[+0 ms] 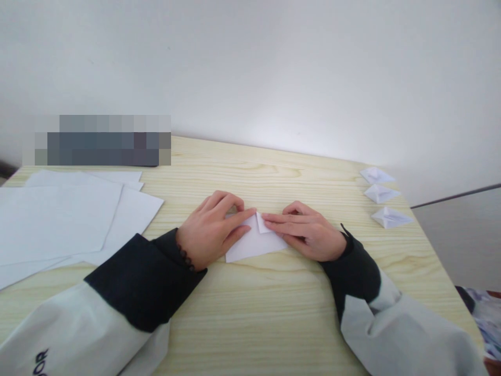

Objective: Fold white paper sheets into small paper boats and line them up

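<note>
On the left, smooth white sheets (58, 222) overlap on the pale, wood-grained counter (266, 318), and next comes our left hand (211, 223), index finger and thumb parted, pressing a folded paper (250, 247) that lies crosswise between both hands, neither clearly nearer. Our right hand (307, 231) rests its fingers close together on the paper's small flap (260, 224), though we cannot tell whether either hand pinches; farther right, three pointed, faceted paper shapes (380, 194) line the counter's edge.

The white piece of paper (248, 246) lay flat on the pale wooden surface (254, 313). From where I stood, a small folded flap (263, 226) showed toward its far edge.
</note>
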A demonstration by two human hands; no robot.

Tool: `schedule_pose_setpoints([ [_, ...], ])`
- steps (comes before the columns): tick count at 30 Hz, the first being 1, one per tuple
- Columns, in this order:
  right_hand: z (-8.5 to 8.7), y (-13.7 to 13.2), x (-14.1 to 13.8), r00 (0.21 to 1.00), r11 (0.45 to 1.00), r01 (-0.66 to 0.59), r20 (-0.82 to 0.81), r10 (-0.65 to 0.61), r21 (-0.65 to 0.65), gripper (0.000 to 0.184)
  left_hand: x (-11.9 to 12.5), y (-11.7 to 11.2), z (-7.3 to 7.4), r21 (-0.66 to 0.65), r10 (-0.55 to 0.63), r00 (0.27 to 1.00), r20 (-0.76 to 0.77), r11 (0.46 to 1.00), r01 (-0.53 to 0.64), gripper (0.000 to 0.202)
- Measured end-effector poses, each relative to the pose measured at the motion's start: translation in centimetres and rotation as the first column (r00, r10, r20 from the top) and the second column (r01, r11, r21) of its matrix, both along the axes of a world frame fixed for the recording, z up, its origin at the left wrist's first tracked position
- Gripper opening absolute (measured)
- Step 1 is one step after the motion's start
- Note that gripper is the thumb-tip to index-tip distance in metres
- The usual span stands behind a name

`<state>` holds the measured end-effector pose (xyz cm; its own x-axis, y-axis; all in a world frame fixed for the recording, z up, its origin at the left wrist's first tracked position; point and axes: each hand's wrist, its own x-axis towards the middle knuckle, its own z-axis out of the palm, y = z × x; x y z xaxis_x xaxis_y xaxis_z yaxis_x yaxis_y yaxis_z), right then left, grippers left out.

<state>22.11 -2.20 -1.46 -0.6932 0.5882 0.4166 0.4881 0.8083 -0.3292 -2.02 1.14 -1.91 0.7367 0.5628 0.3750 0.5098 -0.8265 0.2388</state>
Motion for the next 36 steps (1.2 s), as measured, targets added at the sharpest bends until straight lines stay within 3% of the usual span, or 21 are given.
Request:
schedule_pose_setpoints([
  [14,0.05,-0.82,-0.37,0.994,0.995,0.094,0.050,-0.095,0.024,0.038,0.02,0.02,0.23,0.033,-0.012,1.000,-0.024,0.999,0.013,0.029],
  [19,-0.06,-0.69,-0.32,0.997,0.997,0.075,-0.022,-0.075,0.014,0.039,0.00,-0.06,0.27,0.048,-0.009,1.000,-0.029,0.999,0.010,0.029],
  [26,0.15,-0.28,-0.29,0.999,0.997,0.037,0.001,-0.037,0.061,0.032,-0.01,-0.08,0.32,0.059,-0.013,0.999,-0.034,0.998,0.015,0.030],
  [36,0.23,-0.55,-0.40,0.998,0.998,0.064,0.006,-0.064,0.014,0.038,-0.01,-0.19,0.24,0.116,-0.003,0.999,-0.047,0.993,0.009,0.029],
])
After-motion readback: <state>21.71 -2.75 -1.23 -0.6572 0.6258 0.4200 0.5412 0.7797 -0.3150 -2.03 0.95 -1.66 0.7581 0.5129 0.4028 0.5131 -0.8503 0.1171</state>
